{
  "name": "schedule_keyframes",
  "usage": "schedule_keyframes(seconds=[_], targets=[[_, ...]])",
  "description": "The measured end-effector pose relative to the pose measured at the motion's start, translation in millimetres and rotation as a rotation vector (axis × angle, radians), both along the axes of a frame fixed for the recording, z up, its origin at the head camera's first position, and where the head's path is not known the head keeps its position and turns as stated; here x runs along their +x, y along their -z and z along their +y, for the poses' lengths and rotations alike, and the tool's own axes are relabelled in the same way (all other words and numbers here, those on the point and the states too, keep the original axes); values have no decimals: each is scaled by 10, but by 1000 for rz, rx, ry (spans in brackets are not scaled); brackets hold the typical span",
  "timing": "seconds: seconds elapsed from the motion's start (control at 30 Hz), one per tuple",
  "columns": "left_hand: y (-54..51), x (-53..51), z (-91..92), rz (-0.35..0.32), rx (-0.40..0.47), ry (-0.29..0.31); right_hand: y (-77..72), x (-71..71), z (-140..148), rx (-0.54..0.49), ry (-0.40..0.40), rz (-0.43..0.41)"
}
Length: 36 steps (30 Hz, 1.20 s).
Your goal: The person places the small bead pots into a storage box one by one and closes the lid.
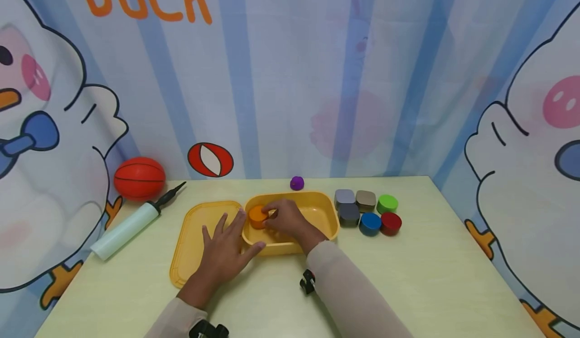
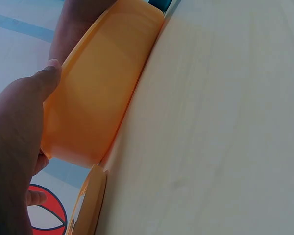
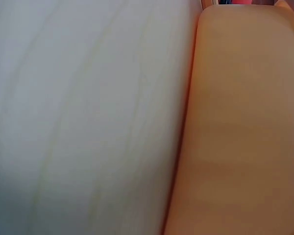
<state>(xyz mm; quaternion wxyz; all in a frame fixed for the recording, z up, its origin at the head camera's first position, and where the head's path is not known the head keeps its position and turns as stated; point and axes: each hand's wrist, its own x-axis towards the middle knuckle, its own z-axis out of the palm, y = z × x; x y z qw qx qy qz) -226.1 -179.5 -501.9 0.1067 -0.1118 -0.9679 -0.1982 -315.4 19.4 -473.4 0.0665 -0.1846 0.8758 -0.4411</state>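
A yellow box [image 1: 290, 249] stands on the table, with an orange round piece [image 1: 257, 218] inside its left end. The right hand [image 1: 290, 220] reaches into the box, its fingers and thumb pinching the orange piece at its right side. The left hand [image 1: 226, 252] spreads its fingers against the box's left end, partly over the yellow lid [image 1: 192, 242]. In the left wrist view the left hand [image 2: 17, 122] touches the rim of the box [image 2: 98, 83]. The right wrist view shows the box's side wall [image 3: 240, 122], with the right hand hardly visible.
Right of the box stand grey blocks [image 1: 349, 214], a brown block [image 1: 365, 200], and green [image 1: 387, 203], blue [image 1: 370, 224] and red [image 1: 390, 223] round pieces. A purple item [image 1: 296, 183] sits behind the box. A red ball [image 1: 139, 179] and a pale pump [image 1: 127, 230] lie at the left.
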Motion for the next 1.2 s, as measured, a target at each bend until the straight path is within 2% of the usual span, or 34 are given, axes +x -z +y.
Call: schedule_keyframes(seconds=[0.2,0.43,0.9,1.2], targets=[[-11,-13,2,-2,-3,0,-24,-5,26,-43,7,-60],[-15,-13,-6,6,5,5,-117,5,90,-34,40,-13],[1,-25,-16,-22,6,6,-267,83,358,-46,56,-23],[7,-27,-19,-25,19,16,-351,225,558,-90,95,15]])
